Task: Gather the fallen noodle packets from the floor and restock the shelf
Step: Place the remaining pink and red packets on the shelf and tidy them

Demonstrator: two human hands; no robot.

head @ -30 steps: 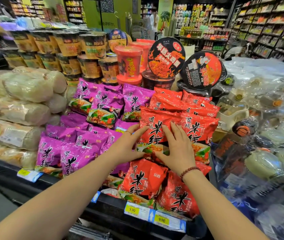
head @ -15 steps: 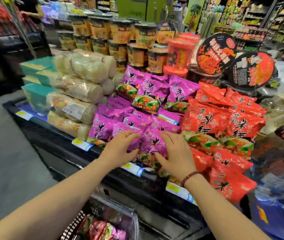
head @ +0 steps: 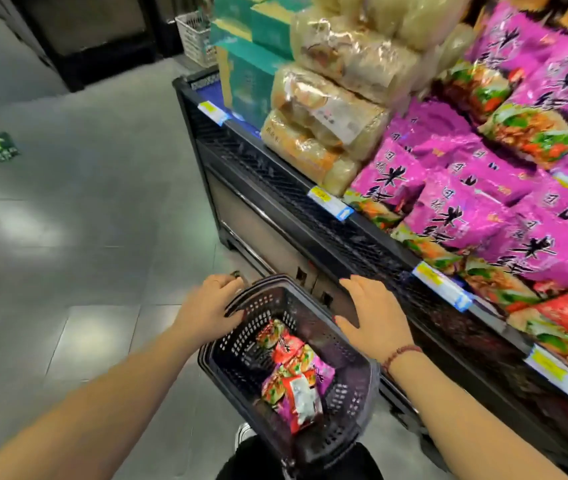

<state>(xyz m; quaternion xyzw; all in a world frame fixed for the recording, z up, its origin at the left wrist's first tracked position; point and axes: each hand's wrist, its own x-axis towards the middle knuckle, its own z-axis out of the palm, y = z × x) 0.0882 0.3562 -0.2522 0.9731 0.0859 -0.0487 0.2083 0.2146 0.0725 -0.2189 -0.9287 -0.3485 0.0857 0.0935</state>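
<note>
Noodle packets (head: 293, 379), red and purple, lie heaped in the black basket (head: 346, 398), their print too blurred to read. Right hand (head: 376, 318) is flat above the rim nearest the shelf (head: 268, 174), fingers spread and holding nothing. Left hand (head: 211, 303) sits at the far rim with fingertips bent from view, so whether it grips cannot be told.

Noodle packets (head: 293, 372), apparently several, in basket (head: 346, 403)
</note>
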